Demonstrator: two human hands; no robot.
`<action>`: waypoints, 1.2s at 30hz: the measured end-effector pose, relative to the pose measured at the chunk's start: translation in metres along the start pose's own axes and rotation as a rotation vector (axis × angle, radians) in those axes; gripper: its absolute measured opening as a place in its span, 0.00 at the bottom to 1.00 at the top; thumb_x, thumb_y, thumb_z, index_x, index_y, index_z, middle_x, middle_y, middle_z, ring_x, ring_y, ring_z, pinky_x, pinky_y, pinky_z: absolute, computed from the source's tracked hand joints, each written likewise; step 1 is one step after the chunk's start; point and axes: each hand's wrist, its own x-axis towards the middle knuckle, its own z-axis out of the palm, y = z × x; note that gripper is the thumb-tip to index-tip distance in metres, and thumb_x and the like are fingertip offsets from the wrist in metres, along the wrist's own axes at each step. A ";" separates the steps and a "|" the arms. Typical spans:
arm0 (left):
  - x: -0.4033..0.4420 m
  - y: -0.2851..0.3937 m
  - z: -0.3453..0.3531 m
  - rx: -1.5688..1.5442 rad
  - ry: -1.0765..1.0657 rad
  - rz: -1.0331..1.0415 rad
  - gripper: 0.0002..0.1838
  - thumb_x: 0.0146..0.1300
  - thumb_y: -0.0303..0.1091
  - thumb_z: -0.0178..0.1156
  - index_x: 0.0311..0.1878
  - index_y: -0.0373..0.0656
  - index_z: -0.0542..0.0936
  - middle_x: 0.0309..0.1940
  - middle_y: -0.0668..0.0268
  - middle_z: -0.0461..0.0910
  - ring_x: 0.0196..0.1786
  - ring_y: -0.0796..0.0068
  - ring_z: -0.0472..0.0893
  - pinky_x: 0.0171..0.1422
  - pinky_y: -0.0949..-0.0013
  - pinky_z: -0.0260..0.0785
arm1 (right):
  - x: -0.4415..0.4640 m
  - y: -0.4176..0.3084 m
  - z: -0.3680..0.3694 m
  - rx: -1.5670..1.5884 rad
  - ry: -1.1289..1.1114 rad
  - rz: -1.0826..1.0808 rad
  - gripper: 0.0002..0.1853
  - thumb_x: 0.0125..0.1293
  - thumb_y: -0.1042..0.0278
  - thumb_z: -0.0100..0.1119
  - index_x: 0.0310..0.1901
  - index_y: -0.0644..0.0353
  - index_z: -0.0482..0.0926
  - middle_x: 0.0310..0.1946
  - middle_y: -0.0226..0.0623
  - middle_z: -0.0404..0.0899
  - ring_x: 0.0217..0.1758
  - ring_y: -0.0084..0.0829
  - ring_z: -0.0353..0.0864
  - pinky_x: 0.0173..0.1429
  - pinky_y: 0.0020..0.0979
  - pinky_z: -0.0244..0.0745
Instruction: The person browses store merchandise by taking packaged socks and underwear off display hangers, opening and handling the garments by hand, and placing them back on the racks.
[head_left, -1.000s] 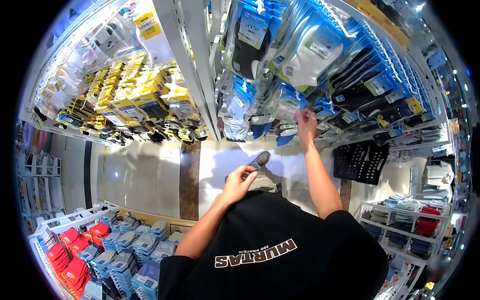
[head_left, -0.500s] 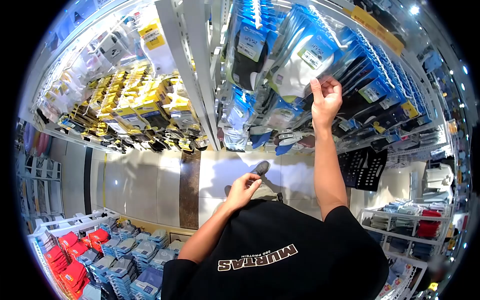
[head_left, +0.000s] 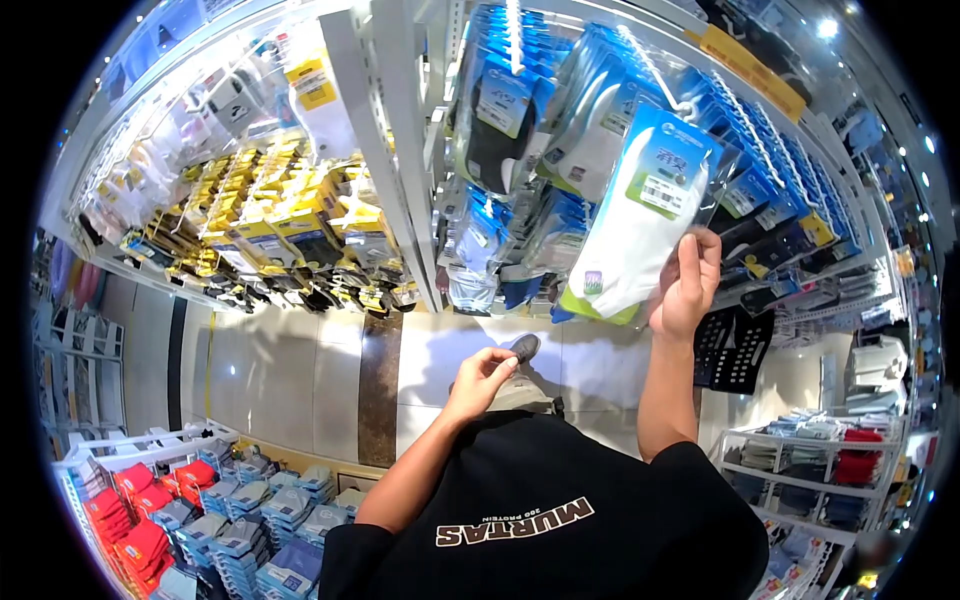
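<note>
White display rack (head_left: 392, 120): blue-topped packs on hooks. Black basket (head_left: 737, 352): floor, below the rack's right part. White sock pack (head_left: 645, 215): tilted, in front of the hanging packs, top edge by 1 hook end; can't tell if touching. Right hand (head_left: 686, 285): grasping its lower right edge. Left hand (head_left: 482, 382): loosely curled near the torso, nothing visible in it; can't tell if fingertips meet.

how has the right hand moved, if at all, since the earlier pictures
Yes, the right hand has shifted rightward, farther from the white rack post than in both earlier pictures.
</note>
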 end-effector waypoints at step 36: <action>-0.017 0.037 0.024 -0.446 -0.184 -0.103 0.17 0.71 0.37 0.58 0.55 0.33 0.77 0.45 0.63 0.83 0.45 0.77 0.82 0.51 0.71 0.75 | -0.154 0.117 -0.039 0.586 -0.338 1.338 0.26 0.71 0.52 0.50 0.58 0.68 0.72 0.48 0.45 0.80 0.49 0.37 0.82 0.50 0.36 0.81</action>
